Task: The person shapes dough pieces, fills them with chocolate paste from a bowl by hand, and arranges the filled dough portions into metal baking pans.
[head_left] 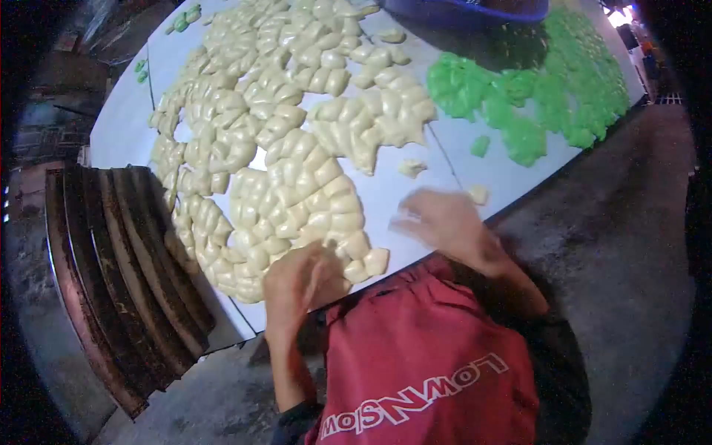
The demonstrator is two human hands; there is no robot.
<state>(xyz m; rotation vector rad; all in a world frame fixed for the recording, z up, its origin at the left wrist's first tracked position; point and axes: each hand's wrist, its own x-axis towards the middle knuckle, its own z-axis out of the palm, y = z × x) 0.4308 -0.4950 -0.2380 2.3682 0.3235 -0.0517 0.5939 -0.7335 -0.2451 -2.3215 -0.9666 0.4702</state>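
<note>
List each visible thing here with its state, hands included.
Cream dough pieces: spread out, mostly clustered
Green dough pieces: mostly clustered, some apart
Left hand: at the cream pieces' near edge, contact unclear
Right hand: blurred, over the white table
Blue-purple basin: partly in view
Dark trays: stacked
Red garment: worn

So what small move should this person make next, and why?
Perhaps the right hand could pick up the small loose cream piece just ahead of it: that bit lies close by, set apart from the main cream mass.
</note>
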